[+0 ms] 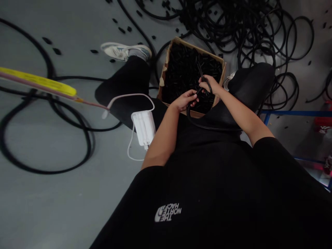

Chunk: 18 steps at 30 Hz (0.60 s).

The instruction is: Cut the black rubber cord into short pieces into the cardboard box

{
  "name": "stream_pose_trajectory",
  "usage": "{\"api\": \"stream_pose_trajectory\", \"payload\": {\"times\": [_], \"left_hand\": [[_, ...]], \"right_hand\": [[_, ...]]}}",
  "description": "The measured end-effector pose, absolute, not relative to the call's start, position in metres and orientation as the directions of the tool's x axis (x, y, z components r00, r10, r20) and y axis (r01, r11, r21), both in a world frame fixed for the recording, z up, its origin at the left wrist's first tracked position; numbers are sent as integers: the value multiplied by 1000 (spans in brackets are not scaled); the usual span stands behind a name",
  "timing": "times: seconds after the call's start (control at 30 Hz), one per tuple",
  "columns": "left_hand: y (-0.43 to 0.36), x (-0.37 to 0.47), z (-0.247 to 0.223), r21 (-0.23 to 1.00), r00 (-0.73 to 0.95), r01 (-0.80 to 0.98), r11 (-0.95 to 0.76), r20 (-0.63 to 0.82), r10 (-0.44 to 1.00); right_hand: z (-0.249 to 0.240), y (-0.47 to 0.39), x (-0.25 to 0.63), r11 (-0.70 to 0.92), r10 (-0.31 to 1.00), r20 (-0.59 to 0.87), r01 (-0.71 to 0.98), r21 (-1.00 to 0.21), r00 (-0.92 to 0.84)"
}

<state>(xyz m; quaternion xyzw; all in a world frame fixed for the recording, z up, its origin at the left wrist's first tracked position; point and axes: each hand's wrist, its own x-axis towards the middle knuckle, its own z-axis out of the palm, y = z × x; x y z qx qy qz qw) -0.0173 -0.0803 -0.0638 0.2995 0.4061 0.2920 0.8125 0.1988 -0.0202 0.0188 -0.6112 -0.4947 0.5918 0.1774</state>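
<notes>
Just above the near edge of a cardboard box (pixel 162 83) filled with small black pieces, both hands are close together. My left hand (pixel 185 100) is closed on a black hose (pixel 191 118), near its end. The fingers of my right hand (pixel 209 84) are wrapped round the handles of a dark tool (pixel 200 69), which looks like scissors or pliers and points away over the box. The hose curves down from my left hand and runs right across the lap. Where the tool and the hose end meet is too dark to make out.
Coiled black hoses (pixel 249 31) lie beyond the box, with another loop (pixel 46 172) on the floor at left. Small black pieces (pixel 57 51) are scattered around. A white power bank (pixel 144 128) with a cable rests by the left thigh. Blue frame bars (pixel 298 113) stand at right.
</notes>
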Motion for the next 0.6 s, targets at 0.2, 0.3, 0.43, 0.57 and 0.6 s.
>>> {"api": "stream_pose_trajectory", "payload": {"times": [0.2, 0.3, 0.43, 0.57, 0.6], "left_hand": [[-78, -19, -54, 629, 451, -281, 724, -579, 679], [-73, -21, -54, 610, 360, -427, 667, -562, 744], [-65, -26, -59, 665, 110, -511, 545, -578, 809], [-65, -23, -62, 746, 2, -407, 528, -577, 817], [-66, -21, -62, 765, 7, -367, 529, -566, 824]], "right_hand": [[3, -3, 208, -383, 880, -465, 432, -817, -99], [1, 6, 212, -325, 920, -389, 452, -831, -54], [10, 0, 212, -334, 879, -462, 537, -774, -120], [24, -14, 208, -296, 759, -604, 696, -654, -244], [27, -17, 207, -262, 742, -615, 728, -634, -268]]}}
